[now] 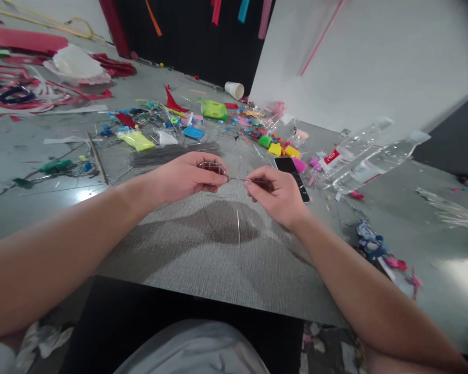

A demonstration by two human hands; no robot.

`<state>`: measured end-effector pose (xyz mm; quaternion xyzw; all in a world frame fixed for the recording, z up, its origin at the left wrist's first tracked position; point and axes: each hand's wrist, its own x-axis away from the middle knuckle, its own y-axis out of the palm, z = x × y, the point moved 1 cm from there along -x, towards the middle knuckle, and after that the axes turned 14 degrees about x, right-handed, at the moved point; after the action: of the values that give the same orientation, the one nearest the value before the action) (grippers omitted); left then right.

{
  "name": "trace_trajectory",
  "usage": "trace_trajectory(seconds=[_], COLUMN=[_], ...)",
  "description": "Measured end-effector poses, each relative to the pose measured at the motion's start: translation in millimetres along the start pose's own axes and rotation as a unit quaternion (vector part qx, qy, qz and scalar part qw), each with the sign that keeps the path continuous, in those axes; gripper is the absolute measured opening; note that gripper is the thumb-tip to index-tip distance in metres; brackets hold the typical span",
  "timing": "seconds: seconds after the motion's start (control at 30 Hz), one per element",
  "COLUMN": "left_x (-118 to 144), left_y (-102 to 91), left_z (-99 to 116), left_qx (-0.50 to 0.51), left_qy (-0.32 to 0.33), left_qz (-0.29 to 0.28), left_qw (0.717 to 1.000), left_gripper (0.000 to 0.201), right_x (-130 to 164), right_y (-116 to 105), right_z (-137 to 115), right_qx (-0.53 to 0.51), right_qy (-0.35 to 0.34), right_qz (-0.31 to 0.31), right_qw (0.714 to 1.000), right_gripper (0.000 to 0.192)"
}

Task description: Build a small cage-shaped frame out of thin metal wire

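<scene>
My left hand (187, 177) is closed around a small rounded frame of bent wire (211, 167), part of which its fingers cover. From that frame a thin wire end (237, 179) runs across to my right hand (275, 192), which pinches it between thumb and forefinger. Both hands are held above the grey textured work surface (203, 265). Below them a few loose wire pieces (238, 226) lie on the surface. Behind my left hand is a bundle of straight dark wires (167, 155). A phone (302, 189) lies just beyond my right hand.
Two clear plastic bottles (382, 162) stand at the right. Coloured clay packets (214, 109) and scraps spread across the back, near a tipped white cup (234, 90). At the left are green wire-wrapped pieces (56, 166), a thin stick (97, 158) and red and white strips (42, 96).
</scene>
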<state>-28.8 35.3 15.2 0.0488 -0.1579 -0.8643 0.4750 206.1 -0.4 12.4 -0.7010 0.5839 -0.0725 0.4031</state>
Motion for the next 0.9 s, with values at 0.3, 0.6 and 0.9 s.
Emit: trace_trajectory(seconds=[0.3, 0.6, 0.9], left_x=[11, 16, 24], left_y=[20.5, 34.3, 39.9], left_z=[-12, -17, -17], left_qx=[-0.04, -0.137, -0.367], left_qy=[-0.042, -0.02, 0.378], left_qz=[-0.089, -0.081, -0.119], left_qw=[0.994, 0.987, 0.842], left_gripper=[0.018, 0.007, 0.026], right_x=[53, 73, 76], right_y=[-8, -3, -9], right_z=[-16, -6, -14], right_qx=[-0.071, 0.103, 0.087], right_qy=[0.088, -0.069, -0.072], right_qz=[-0.027, 0.003, 0.027], right_qw=[0.993, 0.992, 0.993], right_gripper=[0.014, 0.008, 0.016])
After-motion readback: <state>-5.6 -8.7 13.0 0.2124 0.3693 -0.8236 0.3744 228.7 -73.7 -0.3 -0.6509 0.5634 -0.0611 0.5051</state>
